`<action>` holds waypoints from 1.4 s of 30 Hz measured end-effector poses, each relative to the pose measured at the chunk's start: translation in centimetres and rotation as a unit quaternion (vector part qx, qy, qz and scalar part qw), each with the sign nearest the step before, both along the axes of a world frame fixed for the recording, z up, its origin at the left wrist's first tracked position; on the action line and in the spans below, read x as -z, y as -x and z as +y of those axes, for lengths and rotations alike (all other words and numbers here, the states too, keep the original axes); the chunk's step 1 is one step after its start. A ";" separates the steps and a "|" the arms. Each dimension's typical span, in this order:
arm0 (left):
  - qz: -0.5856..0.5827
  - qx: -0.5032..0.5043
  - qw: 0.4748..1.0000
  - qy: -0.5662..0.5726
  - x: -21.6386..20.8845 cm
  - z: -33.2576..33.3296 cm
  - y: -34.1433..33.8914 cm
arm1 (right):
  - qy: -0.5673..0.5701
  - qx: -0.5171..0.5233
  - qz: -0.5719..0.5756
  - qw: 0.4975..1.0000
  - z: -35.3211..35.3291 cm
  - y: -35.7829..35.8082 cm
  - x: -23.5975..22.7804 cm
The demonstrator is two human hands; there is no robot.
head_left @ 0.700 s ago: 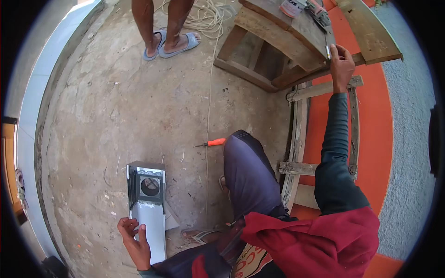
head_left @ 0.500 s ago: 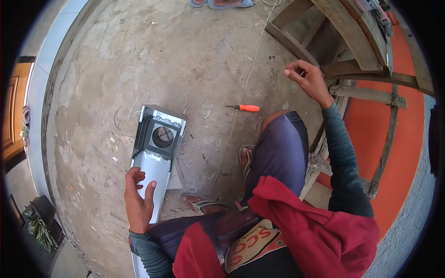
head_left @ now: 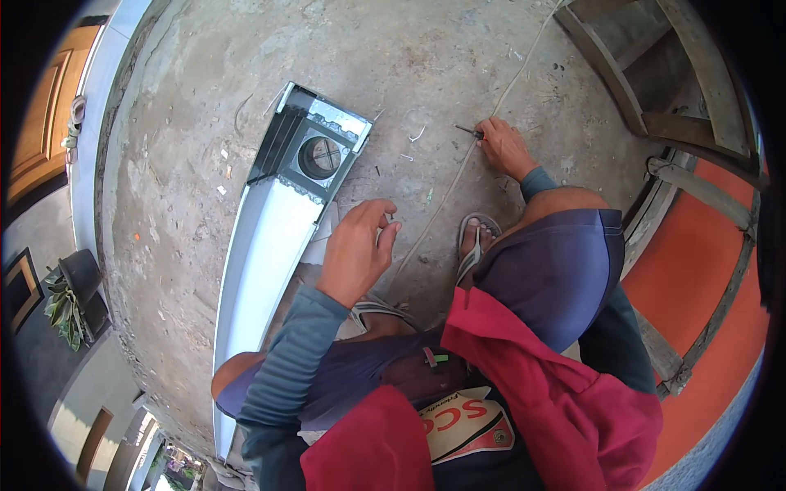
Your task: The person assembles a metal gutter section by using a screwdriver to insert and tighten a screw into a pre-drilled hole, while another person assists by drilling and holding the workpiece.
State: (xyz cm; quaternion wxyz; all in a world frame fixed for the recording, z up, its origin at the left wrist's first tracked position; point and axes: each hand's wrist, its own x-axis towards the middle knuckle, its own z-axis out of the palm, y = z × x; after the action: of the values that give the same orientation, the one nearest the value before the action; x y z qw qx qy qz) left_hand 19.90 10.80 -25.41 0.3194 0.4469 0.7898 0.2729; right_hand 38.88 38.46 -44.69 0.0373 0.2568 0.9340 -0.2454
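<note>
- Right hand stretches forward, fingers closed over the screwdriver, which pokes out left of them!
- Left hand hovers, fingers half-curled; holding anything? Can't tell.
- Left of those: long white channel.
- Below them, red-lettered shirt print.

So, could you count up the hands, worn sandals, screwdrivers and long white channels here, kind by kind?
Hands: 2 (left hand, right hand)
Worn sandals: 2 (left sandal, right sandal)
Screwdriver: 1, handle hidden in the right hand's grip
Long white channel: 1
Total: 6
</note>
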 end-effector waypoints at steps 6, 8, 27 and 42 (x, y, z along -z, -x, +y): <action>0.053 -0.157 0.973 0.163 14.1 -0.9 0.5 | 0.231 0.106 0.132 0.958 -4.9 0.5 -4.4; 0.026 -0.164 0.964 0.208 14.3 -1.1 -0.9 | 0.267 0.099 0.128 0.950 -6.4 -0.3 -5.2; -0.524 -0.466 0.699 -0.140 10.5 3.9 -1.2 | 0.420 0.124 0.191 0.878 -11.1 0.1 -8.3; -0.553 -0.491 0.643 -0.199 11.2 4.3 -1.8 | 0.180 0.020 0.321 0.930 -9.9 0.8 -9.0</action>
State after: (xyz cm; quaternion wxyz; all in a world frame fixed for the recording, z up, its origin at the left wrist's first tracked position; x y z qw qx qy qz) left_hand 21.66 15.12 -36.66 0.4190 -0.1880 0.4959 0.7370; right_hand 38.13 28.56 -35.66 -0.2238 0.1723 0.8310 -0.4792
